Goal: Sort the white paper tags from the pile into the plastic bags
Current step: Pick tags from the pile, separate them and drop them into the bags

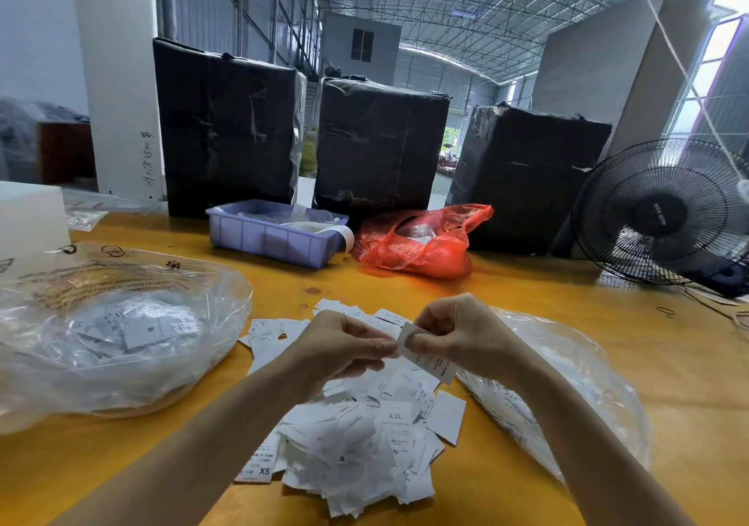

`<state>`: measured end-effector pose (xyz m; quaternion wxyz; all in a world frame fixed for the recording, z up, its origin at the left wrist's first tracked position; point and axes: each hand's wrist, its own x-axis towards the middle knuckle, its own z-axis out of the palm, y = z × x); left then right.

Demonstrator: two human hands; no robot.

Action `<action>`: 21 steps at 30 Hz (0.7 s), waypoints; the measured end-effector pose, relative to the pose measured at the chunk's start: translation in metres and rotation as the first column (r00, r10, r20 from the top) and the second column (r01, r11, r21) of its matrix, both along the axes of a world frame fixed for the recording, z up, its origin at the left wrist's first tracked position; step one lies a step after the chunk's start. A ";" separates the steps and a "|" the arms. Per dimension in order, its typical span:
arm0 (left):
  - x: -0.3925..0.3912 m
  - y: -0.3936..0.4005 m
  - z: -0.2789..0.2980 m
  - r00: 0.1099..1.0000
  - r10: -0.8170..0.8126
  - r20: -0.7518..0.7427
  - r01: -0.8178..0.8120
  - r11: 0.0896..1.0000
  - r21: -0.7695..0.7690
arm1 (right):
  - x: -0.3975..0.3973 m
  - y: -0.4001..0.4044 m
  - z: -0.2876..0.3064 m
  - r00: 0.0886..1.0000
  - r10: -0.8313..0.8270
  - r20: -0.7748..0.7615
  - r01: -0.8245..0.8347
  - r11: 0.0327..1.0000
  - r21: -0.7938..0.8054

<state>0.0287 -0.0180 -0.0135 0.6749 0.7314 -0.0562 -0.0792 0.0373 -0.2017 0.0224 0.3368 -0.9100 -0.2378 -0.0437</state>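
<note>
Paper, thin and white, is what this job turns on, and it should weigh almost nothing: each tag will bend, crease or slide off its neighbours at a light touch, and a breeze could scatter it.

At far left lies the left plastic bag (101, 323), clear and crumpled on the yellow worktop (547, 294), already holding sorted tags, one marked M. Its film looks soft and floppy, so the mouth would likely need lifting or spreading for a drop.

In the middle sits the pile (356, 436) of loose tags, overlapping at all angles, with XS, S and XXL printing visible. Slick faces stacked flat tend to cling, so picking 1 by a free edge or corner seems the surest grip.

Above the pile, the left hand (344, 347) has its fingers curled, fingertips meeting the near edge of a single tag (425, 357); whether it truly pinches that edge I cannot tell. The right hand (458, 335) pinches the same tag between thumb and fingers near its upper end, the printed lower end hanging free.

Just right of the hands lies the right plastic bag (567, 383), also clear, partly under the right forearm, with tags inside.

The fan (664, 213) at far right is a risk to such light slips if running.
</note>
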 end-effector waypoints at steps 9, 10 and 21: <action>0.000 0.000 0.000 0.999 -0.028 -0.029 0.029 0.999 0.039 | 0.001 -0.001 0.000 1.000 -0.012 0.026 0.011 0.999 0.037; 0.000 0.000 0.000 0.999 -0.028 -0.028 0.029 0.999 0.034 | 0.001 -0.001 0.001 1.000 -0.011 0.029 0.010 0.999 0.034; -0.001 -0.001 0.000 1.000 -0.015 -0.026 0.015 1.000 0.010 | -0.001 0.000 0.000 1.000 0.019 -0.011 -0.019 1.000 0.011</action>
